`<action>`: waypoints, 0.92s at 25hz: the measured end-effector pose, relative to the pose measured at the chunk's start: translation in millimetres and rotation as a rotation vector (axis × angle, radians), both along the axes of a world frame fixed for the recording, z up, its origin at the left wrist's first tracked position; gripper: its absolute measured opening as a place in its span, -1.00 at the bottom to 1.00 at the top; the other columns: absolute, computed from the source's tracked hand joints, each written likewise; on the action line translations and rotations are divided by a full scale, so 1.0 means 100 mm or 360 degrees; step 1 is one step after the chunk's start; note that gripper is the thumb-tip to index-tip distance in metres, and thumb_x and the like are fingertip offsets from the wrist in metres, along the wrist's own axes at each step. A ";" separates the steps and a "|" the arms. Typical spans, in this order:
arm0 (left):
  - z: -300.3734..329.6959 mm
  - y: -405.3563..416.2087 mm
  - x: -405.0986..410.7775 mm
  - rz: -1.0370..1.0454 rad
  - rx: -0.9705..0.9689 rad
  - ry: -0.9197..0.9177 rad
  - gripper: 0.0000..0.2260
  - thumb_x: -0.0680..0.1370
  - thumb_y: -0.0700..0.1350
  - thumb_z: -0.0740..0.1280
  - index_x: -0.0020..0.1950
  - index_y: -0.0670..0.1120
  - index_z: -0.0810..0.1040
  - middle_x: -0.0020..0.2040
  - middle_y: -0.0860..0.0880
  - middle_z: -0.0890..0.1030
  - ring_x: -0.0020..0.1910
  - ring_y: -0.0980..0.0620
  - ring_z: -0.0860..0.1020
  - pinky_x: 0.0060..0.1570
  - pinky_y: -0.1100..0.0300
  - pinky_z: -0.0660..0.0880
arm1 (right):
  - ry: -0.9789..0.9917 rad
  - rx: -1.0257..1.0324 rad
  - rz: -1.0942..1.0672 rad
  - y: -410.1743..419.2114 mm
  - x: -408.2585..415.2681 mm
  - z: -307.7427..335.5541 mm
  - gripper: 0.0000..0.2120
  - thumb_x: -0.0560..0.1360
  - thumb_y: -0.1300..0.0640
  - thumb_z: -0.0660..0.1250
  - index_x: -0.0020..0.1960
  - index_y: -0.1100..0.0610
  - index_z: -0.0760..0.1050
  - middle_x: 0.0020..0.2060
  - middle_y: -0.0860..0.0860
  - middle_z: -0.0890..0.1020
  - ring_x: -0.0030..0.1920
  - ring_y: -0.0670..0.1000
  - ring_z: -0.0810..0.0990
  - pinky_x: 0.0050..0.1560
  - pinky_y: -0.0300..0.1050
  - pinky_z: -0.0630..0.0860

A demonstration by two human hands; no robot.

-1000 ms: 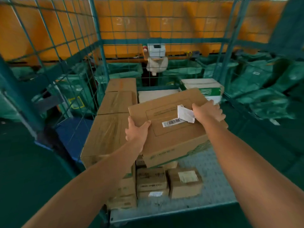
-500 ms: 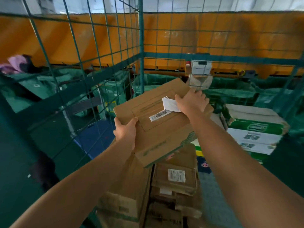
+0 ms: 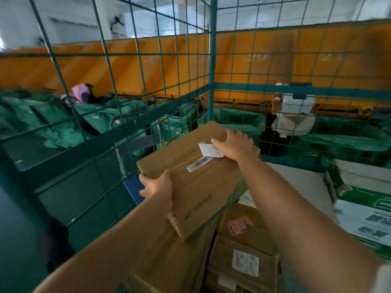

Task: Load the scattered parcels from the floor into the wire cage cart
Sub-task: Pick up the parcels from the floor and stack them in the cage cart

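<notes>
I hold a large brown cardboard box with a barcode label and a loose white slip, inside the green wire cage cart. My left hand grips its near left corner. My right hand grips its far right edge, fingers curled over the top. The box is tilted and hangs above a stack of brown cartons in the cart's left part, near the left wire wall.
A white and green printed carton lies in the cart at the right. Beyond the wire, green sacks and bins line an orange wall. A white printer stands behind the cage.
The box has moved up and leftward toward the cart's back left corner, carried by both hands. My view has lifted and turned left.
</notes>
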State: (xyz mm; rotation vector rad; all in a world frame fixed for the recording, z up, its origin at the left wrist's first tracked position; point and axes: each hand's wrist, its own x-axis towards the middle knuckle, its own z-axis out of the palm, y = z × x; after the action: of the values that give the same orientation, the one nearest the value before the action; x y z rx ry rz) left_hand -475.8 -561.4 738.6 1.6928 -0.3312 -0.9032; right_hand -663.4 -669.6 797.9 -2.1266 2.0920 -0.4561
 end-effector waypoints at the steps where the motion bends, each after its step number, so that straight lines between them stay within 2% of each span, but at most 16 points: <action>1: -0.06 -0.04 0.04 0.0013 0.0030 0.0073 -0.26 0.50 0.11 0.39 0.55 0.10 0.04 0.44 -0.17 0.22 0.31 -0.28 0.35 0.27 -0.19 0.37 | 0.0037 0.0082 0.0090 -0.05 0.03 -0.07 -0.25 0.52 -0.36 0.06 0.56 0.05 0.07 0.52 0.18 0.13 0.51 0.22 0.10 0.46 0.19 0.00; 4: -0.10 -0.17 0.07 -0.0018 0.0114 0.0303 -0.17 0.41 0.17 0.43 0.53 0.11 0.01 0.45 -0.16 0.25 0.32 -0.31 0.35 0.26 -0.33 0.33 | 0.0034 0.0085 0.0108 -0.17 0.03 -0.27 -0.32 0.54 -0.31 0.07 0.54 0.04 0.14 0.54 0.14 0.10 0.52 0.18 0.08 0.47 0.16 -0.02; 6: -0.05 -0.27 0.02 -0.0016 0.0092 0.0384 -0.22 0.49 0.08 0.42 0.54 0.05 0.00 0.43 -0.15 0.29 0.32 -0.29 0.37 0.28 -0.28 0.33 | -0.0094 -0.0065 -0.0112 -0.15 0.03 -0.38 -0.39 0.55 -0.23 0.15 0.50 0.05 0.22 0.53 0.13 0.15 0.51 0.16 0.12 0.47 0.17 0.01; 8: -0.02 -0.37 -0.04 -0.0011 0.0019 0.0358 -0.30 0.55 -0.01 0.38 0.55 0.01 0.04 0.39 -0.15 0.35 0.29 -0.25 0.41 0.29 -0.20 0.38 | -0.0547 -0.0007 -0.0550 -0.07 0.12 -0.47 -0.36 0.53 -0.15 0.25 0.51 0.04 0.15 0.52 0.16 0.11 0.50 0.20 0.12 0.46 0.19 0.08; 10: -0.04 -0.47 -0.09 0.0071 -0.0054 0.0359 -0.37 0.56 -0.04 0.37 0.53 0.01 0.10 0.35 -0.16 0.39 0.25 -0.22 0.44 0.26 -0.14 0.43 | -0.1283 0.0143 -0.0911 -0.18 0.21 -0.62 -0.24 0.46 -0.16 0.33 0.52 -0.02 0.05 0.46 0.16 0.13 0.42 0.21 0.21 0.35 0.18 0.28; 12: -0.03 -0.55 -0.19 0.0197 -0.0095 0.0322 -0.38 0.55 0.01 0.36 0.51 0.00 0.15 0.37 -0.16 0.39 0.26 -0.21 0.44 0.25 -0.12 0.44 | -0.1709 0.0267 -0.0843 -0.33 0.29 -0.78 -0.17 0.38 -0.19 0.38 0.52 -0.02 0.08 0.41 0.05 0.24 0.34 0.18 0.34 0.21 0.13 0.38; 14: 0.03 -0.63 -0.30 0.0227 0.0023 0.0281 -0.28 0.53 0.11 0.33 0.57 0.02 0.02 0.47 -0.16 0.27 0.39 -0.24 0.32 0.33 -0.21 0.34 | -0.1792 0.0323 -0.0690 -0.21 0.39 -0.71 -0.22 0.44 -0.03 0.36 0.55 0.05 0.05 0.45 0.03 0.28 0.37 0.18 0.38 0.30 0.13 0.39; 16: 0.10 -0.71 -0.34 0.0072 0.0149 0.0330 -0.16 0.53 0.12 0.35 0.58 0.07 -0.17 0.55 -0.14 0.10 0.46 -0.32 0.18 0.30 -0.42 0.23 | -0.1779 0.0492 -0.0533 -0.01 0.45 -0.66 -0.30 0.54 -0.06 0.28 0.56 0.08 0.05 0.49 0.05 0.26 0.41 0.16 0.33 0.40 0.08 0.32; 17: 0.11 -0.74 -0.30 -0.0031 0.0170 0.0394 -0.16 0.51 0.08 0.39 0.57 0.08 -0.14 0.54 -0.13 0.12 0.44 -0.38 0.19 0.21 -0.50 0.25 | -0.1794 0.0575 -0.0496 -0.01 0.44 -0.70 -0.32 0.57 -0.10 0.24 0.57 0.08 0.05 0.50 0.04 0.24 0.43 0.15 0.30 0.42 0.07 0.28; 19: 0.17 -0.78 -0.19 -0.0292 0.0199 0.0528 -0.34 0.49 0.01 0.43 0.46 0.04 0.13 0.40 -0.17 0.29 0.35 -0.43 0.30 0.03 -0.49 0.41 | -0.1833 0.0562 -0.0424 -0.12 0.39 -0.74 -0.35 0.60 -0.11 0.20 0.57 0.08 0.04 0.50 0.04 0.23 0.45 0.15 0.27 0.40 0.05 0.24; 21: 0.19 -0.78 -0.10 -0.0489 0.0200 0.0558 -0.60 0.56 -0.03 0.34 0.30 -0.06 0.26 0.21 -0.20 0.37 0.31 -0.40 0.35 0.06 -0.31 0.51 | -0.1855 0.0556 -0.0434 -0.28 0.30 -0.72 -0.39 0.61 -0.08 0.19 0.57 0.08 0.07 0.49 0.04 0.26 0.44 0.15 0.29 0.39 0.03 0.26; 23: 0.20 -0.80 -0.04 -0.0527 0.0129 0.0647 -0.62 0.61 -0.06 0.28 0.39 -0.08 0.28 0.34 -0.24 0.34 0.37 -0.40 0.29 0.15 -0.23 0.49 | -0.1808 0.0529 -0.0425 -0.36 0.27 -0.70 -0.40 0.61 -0.10 0.18 0.57 0.07 0.09 0.48 0.04 0.29 0.43 0.15 0.31 0.38 0.03 0.27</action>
State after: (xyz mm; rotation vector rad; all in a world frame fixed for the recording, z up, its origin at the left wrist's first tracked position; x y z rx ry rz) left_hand -480.2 -640.9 758.8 1.5037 -0.3051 -1.4941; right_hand -636.3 -705.7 727.4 -0.9649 1.5577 -0.9604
